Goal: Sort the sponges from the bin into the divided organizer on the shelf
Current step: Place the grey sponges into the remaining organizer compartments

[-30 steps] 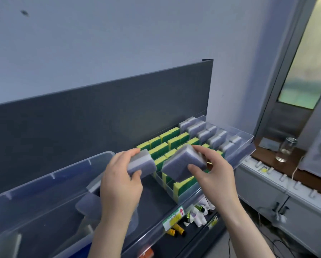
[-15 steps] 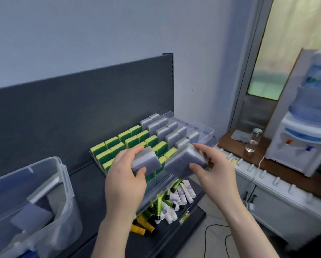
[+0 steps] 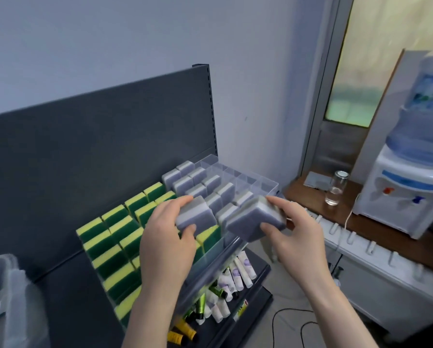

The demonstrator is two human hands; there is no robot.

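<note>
My left hand [image 3: 166,243] grips a grey sponge [image 3: 197,218] above the middle of the clear divided organizer [image 3: 265,184] on the dark shelf. My right hand [image 3: 295,233] holds a second, larger grey sponge [image 3: 254,223] tilted over the organizer's front right part. Several yellow-green sponges [image 3: 115,237] stand in the organizer's left rows. Several grey sponges [image 3: 197,183] fill the rows to their right. The compartments at the far right corner hold nothing. The clear bin [image 3: 2,295] shows only its blurred corner at the lower left.
A lower shelf [image 3: 258,292] holds several tubes. To the right stands a wooden counter [image 3: 376,222] with a glass jar [image 3: 335,188] and a water dispenser [image 3: 406,182]. Cables [image 3: 290,327] lie on the floor. The dark back panel [image 3: 97,151] rises behind the organizer.
The view has swung right, so the bin slid almost out of sight at the left. Both hands, each still holding its grey sponge, now hover farther right over the organizer's grey rows.
</note>
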